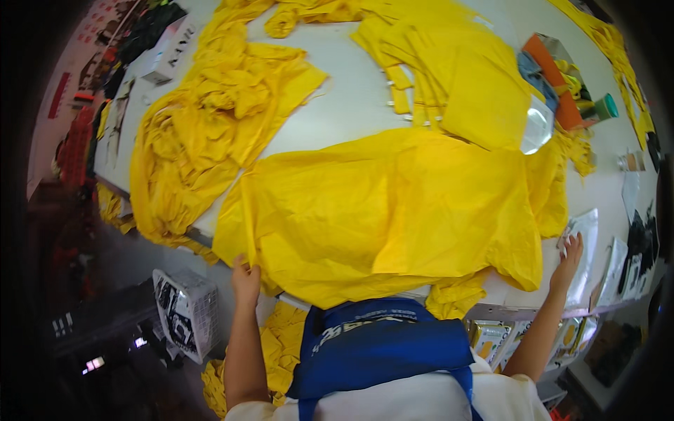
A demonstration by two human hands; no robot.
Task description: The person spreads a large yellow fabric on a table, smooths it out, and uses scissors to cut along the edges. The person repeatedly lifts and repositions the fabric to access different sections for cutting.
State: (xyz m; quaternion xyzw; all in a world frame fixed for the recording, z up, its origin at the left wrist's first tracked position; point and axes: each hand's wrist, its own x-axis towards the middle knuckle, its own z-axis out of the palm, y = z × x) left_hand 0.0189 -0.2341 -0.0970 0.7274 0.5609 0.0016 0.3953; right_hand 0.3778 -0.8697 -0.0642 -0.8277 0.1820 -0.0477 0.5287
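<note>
A large yellow garment (319, 210) of thin, smooth cloth lies spread across the near part of the table, with a fold running down its middle. At its near left corner my left hand (246, 279) has its fingers closed on the edge; the fingertips are partly hidden by the cloth. My right hand (571, 258) is apart from the garment, to its right, its fingers spread and holding nothing. Close beside that hand lies a clear plastic bag (584, 242). Past the garment rests a stack of folded yellow garments (484, 91).
Crumpled yellow cloth (203, 119) is heaped on the left. An orange box (551, 81) holding cloth stands at the right, next to a green roll (606, 107). A white box (170, 52) is at the far left. Below the table edge are a wire basket (203, 309) and flat packages (491, 337).
</note>
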